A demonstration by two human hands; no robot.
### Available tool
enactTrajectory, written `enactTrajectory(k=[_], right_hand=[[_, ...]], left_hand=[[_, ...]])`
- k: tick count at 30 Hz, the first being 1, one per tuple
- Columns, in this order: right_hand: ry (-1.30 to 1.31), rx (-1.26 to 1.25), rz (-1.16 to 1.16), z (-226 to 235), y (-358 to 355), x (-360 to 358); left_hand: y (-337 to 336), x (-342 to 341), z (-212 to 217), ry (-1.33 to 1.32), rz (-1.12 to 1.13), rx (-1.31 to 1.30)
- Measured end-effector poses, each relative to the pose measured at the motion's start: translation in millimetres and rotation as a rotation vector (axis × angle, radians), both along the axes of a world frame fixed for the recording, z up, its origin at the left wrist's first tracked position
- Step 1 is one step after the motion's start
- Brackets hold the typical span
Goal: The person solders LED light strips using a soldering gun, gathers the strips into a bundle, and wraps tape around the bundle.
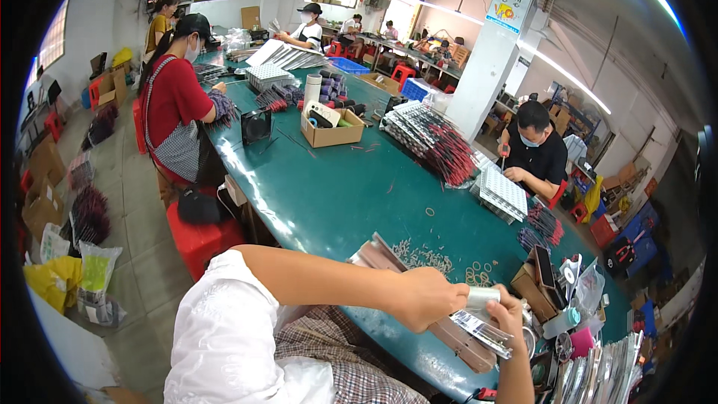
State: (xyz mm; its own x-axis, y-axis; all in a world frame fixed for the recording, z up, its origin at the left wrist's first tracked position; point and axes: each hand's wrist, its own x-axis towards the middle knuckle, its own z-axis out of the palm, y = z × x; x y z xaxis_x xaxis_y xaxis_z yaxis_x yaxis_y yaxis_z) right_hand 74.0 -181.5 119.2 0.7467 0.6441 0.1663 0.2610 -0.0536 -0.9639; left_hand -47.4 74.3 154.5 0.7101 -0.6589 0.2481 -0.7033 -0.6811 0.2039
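My left hand (428, 299) is closed in a fist, reaching across from the white sleeve; what its fingers hold is hidden. A pale silvery roll (483, 297) lies between it and my right hand (511, 320), whose fingers curl around the roll's far end. Just under the roll, several thin metal strips (482, 331) reach to my right palm; whether that hand grips them too I cannot tell. Below both hands runs a long brownish bar (465, 348), and a similar brown and silvery piece (378, 254) shows beyond my left forearm.
Small metal pins (422, 256) and tan rings (479, 274) lie scattered on the green table (336, 179). To the right are a cardboard box (535, 284) and stacked metal strips (598, 370). Across the table, a person in black (542, 146) works beside white panels (502, 193); another in red (176, 90) sits left.
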Motion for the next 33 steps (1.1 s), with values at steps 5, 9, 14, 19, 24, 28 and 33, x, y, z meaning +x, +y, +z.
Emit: enactTrajectory(k=[5, 9, 14, 19, 24, 28, 33], right_hand=[[0.322, 0.184, -0.078, -64, -11, 18], [0.161, 0.288, -0.091, -70, -3, 9], [-0.219, 0.111, 0.051, -10, 17, -4], [-0.329, -0.112, 0.209, 26, 47, 5], [-0.778, -0.475, 0.064, 33, 60, 10], [-0.922, -0.249, 0.125, 42, 71, 10], [-0.272, -0.100, 0.301, 63, 79, 28]], left_hand=[[11, 12, 29, 0.339, 0.018, -0.155], [20, 51, 32, 0.383, 0.008, -0.386], [39, 95, 27, 0.572, 0.462, -0.339], [33, 106, 5, 0.495, 0.650, -0.475], [24, 107, -31, 0.087, 0.928, -0.158], [19, 94, -54, 0.025, 0.884, -0.084], [10, 30, -44, -0.132, 0.438, 0.172]])
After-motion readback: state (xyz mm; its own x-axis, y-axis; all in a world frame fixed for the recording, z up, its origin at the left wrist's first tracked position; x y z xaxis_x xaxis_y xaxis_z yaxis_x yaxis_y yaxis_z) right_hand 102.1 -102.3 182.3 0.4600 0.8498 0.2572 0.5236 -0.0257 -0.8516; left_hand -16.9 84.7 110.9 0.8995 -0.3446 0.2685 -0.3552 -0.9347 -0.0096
